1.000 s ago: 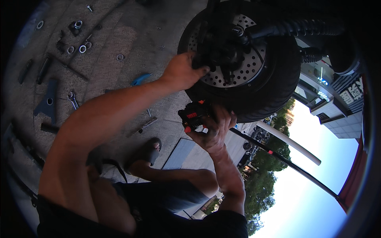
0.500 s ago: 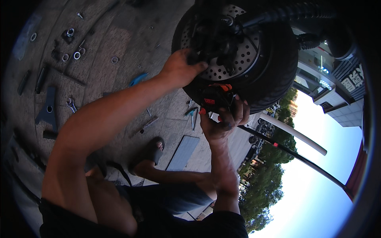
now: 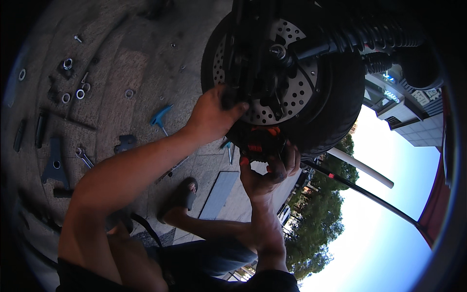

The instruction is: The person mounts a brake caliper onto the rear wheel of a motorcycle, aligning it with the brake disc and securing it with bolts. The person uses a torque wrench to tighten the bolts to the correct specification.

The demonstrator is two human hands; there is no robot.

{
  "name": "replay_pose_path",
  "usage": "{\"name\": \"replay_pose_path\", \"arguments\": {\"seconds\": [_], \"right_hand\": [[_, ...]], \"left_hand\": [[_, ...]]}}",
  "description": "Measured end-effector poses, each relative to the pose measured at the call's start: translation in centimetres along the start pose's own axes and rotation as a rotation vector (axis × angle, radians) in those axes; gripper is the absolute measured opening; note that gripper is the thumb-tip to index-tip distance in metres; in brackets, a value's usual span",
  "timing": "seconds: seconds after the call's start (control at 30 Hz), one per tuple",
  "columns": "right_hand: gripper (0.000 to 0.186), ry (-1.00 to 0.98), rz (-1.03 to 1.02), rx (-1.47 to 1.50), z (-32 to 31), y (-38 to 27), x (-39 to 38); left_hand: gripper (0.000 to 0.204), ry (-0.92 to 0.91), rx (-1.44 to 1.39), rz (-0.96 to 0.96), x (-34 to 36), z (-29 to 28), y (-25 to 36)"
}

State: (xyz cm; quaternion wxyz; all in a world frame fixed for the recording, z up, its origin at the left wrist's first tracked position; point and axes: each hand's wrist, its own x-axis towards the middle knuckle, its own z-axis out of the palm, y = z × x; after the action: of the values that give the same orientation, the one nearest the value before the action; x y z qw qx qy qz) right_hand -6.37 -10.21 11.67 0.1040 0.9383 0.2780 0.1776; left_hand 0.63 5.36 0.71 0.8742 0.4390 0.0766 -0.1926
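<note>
A wheel with a black tyre [image 3: 335,100] and a perforated silver brake disc [image 3: 294,102] fills the top centre, with black hub parts and a fork over it. My left hand [image 3: 211,114] grips a dark part [image 3: 233,97] at the disc's lower left, its fingertips partly hidden. Below that, my right hand [image 3: 270,173] is closed around a black-and-red power tool [image 3: 260,146], held up against the lower part of the wheel; whatever its working end touches is hidden.
The paving holds several washers [image 3: 80,94], a blue-handled hex key [image 3: 160,116], a wrench [image 3: 83,156], a plate [image 3: 53,168] and a grey board [image 3: 219,194]. Coiled shocks [image 3: 384,36], a pole [image 3: 360,170], trees and buildings show at the right.
My right hand has raised the tool from lower left toward the wheel, under the disc. My left hand stays on the dark part. The whole view has shifted slightly.
</note>
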Motion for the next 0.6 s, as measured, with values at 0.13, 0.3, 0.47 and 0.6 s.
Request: {"name": "replay_pose_path", "arguments": {"seconds": [0.13,0.3,0.47,0.6], "right_hand": [[0.072,-0.041,0.122,-0.042,-0.2,-1.2,0.6],[0.075,-0.055,0.211,-0.045,-0.2,-2.5,1.0],[0.076,-0.07,0.195,-0.077,-0.2,-2.6,1.4],[0.068,-0.086,0.17,-0.17,-0.2,-2.7,1.6]], "left_hand": [[0.047,-0.038,-0.084,0.023,0.4,0.1,-1.0],[0.044,-0.014,-0.094,-0.001,0.5,0.4,-1.5],[0.042,-0.041,-0.102,0.007,0.7,0.0,-1.6],[0.04,-0.08,-0.212,0.009,0.5,0.0,-1.6]]}}
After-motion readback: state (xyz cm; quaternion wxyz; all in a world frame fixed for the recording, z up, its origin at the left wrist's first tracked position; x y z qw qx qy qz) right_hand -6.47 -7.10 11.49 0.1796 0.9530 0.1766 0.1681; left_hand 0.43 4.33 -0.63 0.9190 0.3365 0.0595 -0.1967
